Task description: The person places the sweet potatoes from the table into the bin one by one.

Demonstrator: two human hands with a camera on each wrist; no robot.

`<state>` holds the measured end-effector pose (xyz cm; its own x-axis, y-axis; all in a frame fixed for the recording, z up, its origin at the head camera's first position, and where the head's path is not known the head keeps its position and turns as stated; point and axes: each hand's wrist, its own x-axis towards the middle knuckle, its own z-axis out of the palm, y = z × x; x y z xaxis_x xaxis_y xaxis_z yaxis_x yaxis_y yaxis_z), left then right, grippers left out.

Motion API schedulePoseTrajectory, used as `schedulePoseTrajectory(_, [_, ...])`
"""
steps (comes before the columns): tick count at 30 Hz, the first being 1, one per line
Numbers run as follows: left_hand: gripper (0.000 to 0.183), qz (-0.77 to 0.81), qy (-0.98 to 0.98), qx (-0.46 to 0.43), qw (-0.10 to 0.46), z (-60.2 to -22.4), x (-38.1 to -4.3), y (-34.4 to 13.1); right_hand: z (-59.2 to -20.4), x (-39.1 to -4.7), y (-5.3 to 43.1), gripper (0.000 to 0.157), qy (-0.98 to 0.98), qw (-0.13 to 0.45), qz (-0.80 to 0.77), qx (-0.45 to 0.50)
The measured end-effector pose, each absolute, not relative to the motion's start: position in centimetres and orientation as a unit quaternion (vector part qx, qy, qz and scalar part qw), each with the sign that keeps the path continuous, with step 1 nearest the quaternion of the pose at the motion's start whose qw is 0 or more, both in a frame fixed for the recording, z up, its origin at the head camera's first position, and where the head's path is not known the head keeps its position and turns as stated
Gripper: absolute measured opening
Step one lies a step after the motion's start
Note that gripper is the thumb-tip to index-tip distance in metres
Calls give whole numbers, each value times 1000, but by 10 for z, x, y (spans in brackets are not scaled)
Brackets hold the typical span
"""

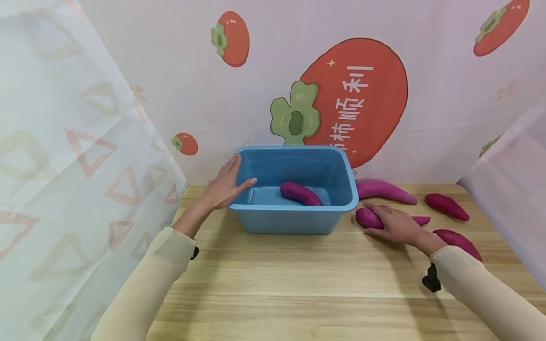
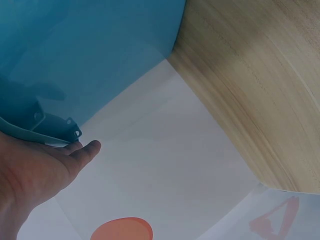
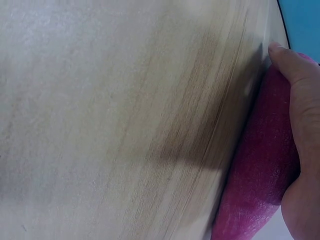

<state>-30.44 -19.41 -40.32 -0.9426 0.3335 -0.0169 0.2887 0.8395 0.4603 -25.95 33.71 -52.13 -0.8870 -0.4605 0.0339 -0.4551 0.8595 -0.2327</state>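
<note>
A blue plastic basin [image 1: 287, 220] stands on the table against the back wall, with one purple sweet potato [image 1: 300, 193] lying inside. My left hand [image 1: 223, 187] rests on the basin's left rim, fingers straight and thumb reaching over the inner edge. In the left wrist view, that hand's fingers lie under the rim's lip. To the right of the basin, my right hand [image 1: 394, 225] grips a long purple sweet potato [image 3: 262, 145] from above, thumb on its near side and fingers over the far side. Its rounded left end and thin right tip show past the hand.
More purple sweet potatoes lie at the right: a curved one [image 1: 386, 190] behind my right hand, a darker one [image 1: 446, 206] farther right, and another [image 1: 458, 242] partly behind my right sleeve. Patterned cloth walls [image 1: 251, 104] enclose the wooden table [image 1: 277, 284] at the back and sides.
</note>
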Motion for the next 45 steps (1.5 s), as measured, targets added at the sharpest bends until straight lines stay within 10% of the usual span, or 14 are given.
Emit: schedulePoseTrajectory(45, [104, 233, 958, 163, 48, -403, -304, -194, -503, -263, 332, 77, 951, 15, -173, -257])
